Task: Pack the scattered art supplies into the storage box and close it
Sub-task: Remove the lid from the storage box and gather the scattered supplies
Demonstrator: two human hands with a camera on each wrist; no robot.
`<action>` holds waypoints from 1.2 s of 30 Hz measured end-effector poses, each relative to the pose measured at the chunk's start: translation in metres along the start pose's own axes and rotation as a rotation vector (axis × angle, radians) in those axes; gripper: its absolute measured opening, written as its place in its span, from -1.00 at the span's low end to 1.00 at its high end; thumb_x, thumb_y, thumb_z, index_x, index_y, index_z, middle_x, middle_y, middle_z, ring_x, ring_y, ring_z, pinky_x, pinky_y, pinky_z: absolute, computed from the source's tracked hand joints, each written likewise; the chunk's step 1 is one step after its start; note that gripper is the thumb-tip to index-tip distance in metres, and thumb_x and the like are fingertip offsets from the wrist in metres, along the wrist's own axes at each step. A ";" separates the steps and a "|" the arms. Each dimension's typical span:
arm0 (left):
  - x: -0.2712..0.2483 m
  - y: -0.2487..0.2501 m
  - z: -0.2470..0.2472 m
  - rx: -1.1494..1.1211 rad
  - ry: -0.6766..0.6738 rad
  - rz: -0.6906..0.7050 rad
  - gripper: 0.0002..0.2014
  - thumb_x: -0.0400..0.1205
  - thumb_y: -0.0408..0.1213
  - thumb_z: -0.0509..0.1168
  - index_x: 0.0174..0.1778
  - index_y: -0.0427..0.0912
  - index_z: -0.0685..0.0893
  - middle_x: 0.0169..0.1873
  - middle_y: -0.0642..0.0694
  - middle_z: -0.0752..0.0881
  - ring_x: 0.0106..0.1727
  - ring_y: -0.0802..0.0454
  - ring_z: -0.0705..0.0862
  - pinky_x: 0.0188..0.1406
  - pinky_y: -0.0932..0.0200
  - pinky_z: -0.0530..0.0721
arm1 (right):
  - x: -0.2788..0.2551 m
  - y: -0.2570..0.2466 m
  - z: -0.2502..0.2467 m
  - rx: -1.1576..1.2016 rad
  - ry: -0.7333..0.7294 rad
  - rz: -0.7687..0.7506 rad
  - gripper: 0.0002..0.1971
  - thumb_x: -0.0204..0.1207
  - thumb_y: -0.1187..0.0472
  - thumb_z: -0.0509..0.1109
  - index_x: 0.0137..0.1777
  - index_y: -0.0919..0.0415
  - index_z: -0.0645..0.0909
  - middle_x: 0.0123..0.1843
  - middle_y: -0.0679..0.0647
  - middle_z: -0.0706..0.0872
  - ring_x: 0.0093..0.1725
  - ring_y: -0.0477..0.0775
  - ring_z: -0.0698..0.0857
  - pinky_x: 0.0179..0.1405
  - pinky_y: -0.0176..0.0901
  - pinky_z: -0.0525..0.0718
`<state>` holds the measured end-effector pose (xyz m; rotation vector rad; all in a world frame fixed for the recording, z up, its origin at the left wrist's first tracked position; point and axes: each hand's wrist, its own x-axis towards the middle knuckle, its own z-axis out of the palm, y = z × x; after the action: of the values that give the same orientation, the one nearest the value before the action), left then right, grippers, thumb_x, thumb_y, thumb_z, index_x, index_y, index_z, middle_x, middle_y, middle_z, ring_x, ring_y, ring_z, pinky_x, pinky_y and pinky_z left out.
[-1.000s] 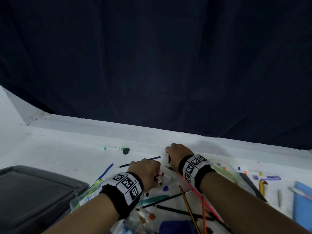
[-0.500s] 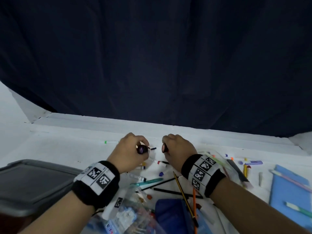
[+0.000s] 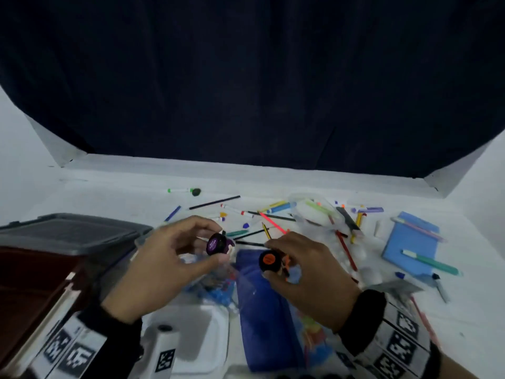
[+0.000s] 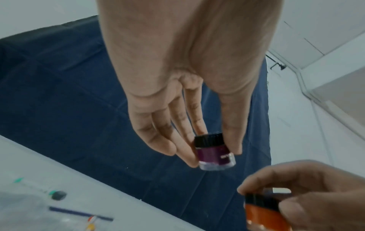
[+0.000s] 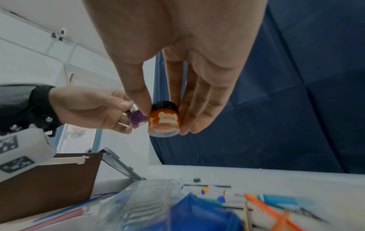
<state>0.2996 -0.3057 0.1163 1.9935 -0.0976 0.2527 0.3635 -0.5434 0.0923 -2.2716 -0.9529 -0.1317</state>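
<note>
Left grip (image 3: 164, 258) pinches purple jar (image 3: 217, 244) | right grip (image 3: 308, 272) pinches orange jar (image 3: 269, 260) (both aloft)

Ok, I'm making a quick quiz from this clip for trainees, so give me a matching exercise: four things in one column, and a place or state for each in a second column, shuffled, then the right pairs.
Things
1. purple paint jar
2. orange paint jar
3. grey lid
4. green-capped marker

Places or states
A. lying alone on the white table, far side
B. pinched in the right hand
C. lying at the left by the brown storage box
D. pinched in the left hand

Pairs: 1-D, 2-B, 3-C, 4-A
</note>
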 end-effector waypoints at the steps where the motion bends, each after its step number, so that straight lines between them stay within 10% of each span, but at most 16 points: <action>1: -0.012 -0.003 0.005 0.012 -0.037 0.002 -0.70 0.39 -0.24 0.62 0.01 -0.02 0.76 -0.08 0.00 0.85 -0.13 0.05 0.79 0.02 0.20 0.74 | -0.011 -0.001 0.002 0.027 -0.019 -0.007 -0.81 0.45 0.10 0.45 0.05 0.06 0.67 -0.03 -0.05 0.69 -0.02 -0.04 0.65 -0.01 -0.05 0.63; 20: -0.125 -0.054 0.056 0.473 -0.378 0.017 -0.66 0.43 -0.01 0.60 0.08 0.22 0.69 -0.07 0.31 0.74 0.03 0.33 0.65 0.05 0.27 0.60 | -0.095 -0.024 0.044 -0.100 -0.560 -0.147 -0.80 0.50 0.06 0.41 0.03 0.05 0.47 0.00 -0.03 0.62 0.00 0.07 0.59 -0.07 0.02 0.54; 36: -0.136 -0.061 0.049 0.443 -0.547 0.023 -0.33 0.39 0.14 0.60 0.43 0.19 0.56 0.22 0.35 0.58 0.29 0.39 0.56 0.27 0.46 0.48 | -0.113 0.008 -0.007 -0.212 -0.563 0.111 -0.50 0.51 -0.22 0.39 0.42 -0.11 0.51 0.29 -0.15 0.63 0.26 -0.11 0.57 0.24 -0.21 0.51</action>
<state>0.1848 -0.3304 0.0125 2.4573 -0.4455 -0.2902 0.2871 -0.6192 0.0563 -2.6114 -1.1257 0.5021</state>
